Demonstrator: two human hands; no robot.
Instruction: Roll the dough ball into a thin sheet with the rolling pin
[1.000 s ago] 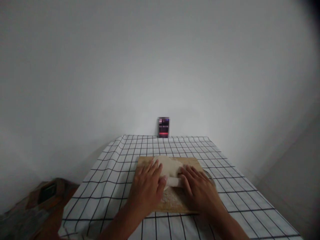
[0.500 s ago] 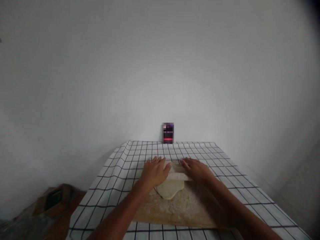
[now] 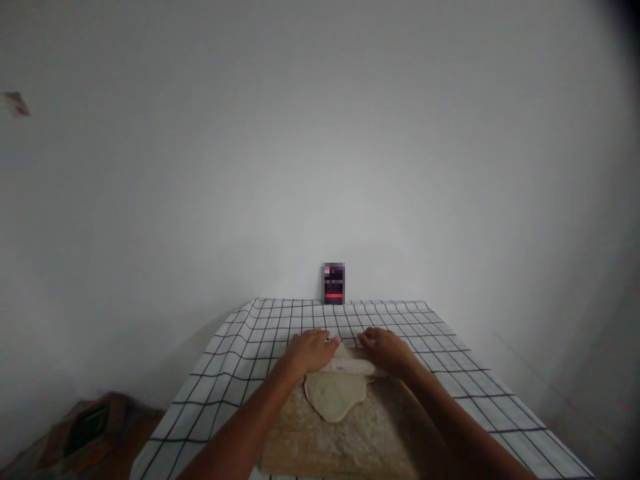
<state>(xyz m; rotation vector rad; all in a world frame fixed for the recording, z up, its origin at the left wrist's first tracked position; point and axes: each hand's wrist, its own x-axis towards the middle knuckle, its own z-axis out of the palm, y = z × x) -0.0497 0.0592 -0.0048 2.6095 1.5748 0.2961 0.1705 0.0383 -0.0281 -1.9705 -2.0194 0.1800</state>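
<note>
A pale rolling pin lies across a flat sheet of dough on a floured wooden board. My left hand is on the pin's left end, its fingers bent over the far side. At the right end, my right hand has its fingers curled over the pin too. Dough shows on the near side of the pin, with a small part beyond it between my hands. Both hands partly cover the pin's ends.
Under the board is a white tablecloth with dark grid lines. A dark, pixelated upright object stands at the table's far edge against the pale wall. Low on the left is a brown box-like object.
The view has tilted up, so the table sits lower. The fingers of both hands, stretched out before, are now more bent over the pin. Slightly more dough shows on the near side.
</note>
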